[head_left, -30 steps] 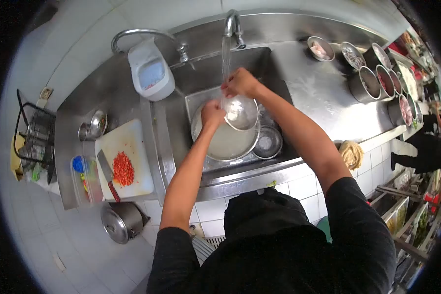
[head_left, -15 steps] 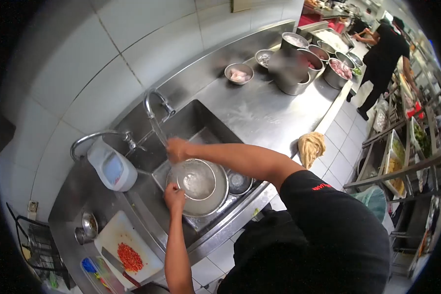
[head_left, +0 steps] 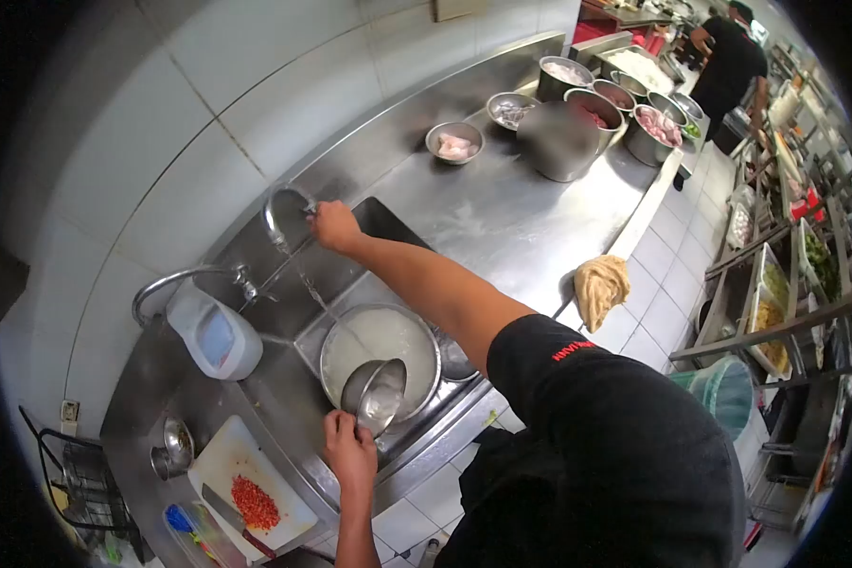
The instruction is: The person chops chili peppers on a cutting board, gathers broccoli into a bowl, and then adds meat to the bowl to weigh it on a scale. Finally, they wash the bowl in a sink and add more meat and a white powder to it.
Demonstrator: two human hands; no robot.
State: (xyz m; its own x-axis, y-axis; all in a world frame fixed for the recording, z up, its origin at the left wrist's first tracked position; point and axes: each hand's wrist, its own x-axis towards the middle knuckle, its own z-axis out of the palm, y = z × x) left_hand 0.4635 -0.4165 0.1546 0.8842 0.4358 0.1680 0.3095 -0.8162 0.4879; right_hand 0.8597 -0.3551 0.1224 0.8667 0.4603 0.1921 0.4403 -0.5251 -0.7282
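Note:
My left hand (head_left: 350, 449) grips the rim of a small metal bowl (head_left: 381, 396), which is tilted over the near edge of a large metal bowl (head_left: 339, 364) of cloudy water in the sink (head_left: 317, 322). Fingers of my right hand (head_left: 334, 227) are closed round the handle of the far tap (head_left: 276, 220). A stream of water runs from that tap into the large bowl.
A cutting board (head_left: 298, 506) with chopped red pieces and a knife lies at lower left. A white plastic container (head_left: 216, 333) stands left of the sink. Metal pots (head_left: 653, 142) of meat stand far right, a cloth (head_left: 601, 284) hangs nearer, and a person (head_left: 729, 66) stands beyond.
My right hand has moved from above the bowls up to the tap handle. My left hand has lowered and tilted the small bowl towards me. Running water now shows clearly.

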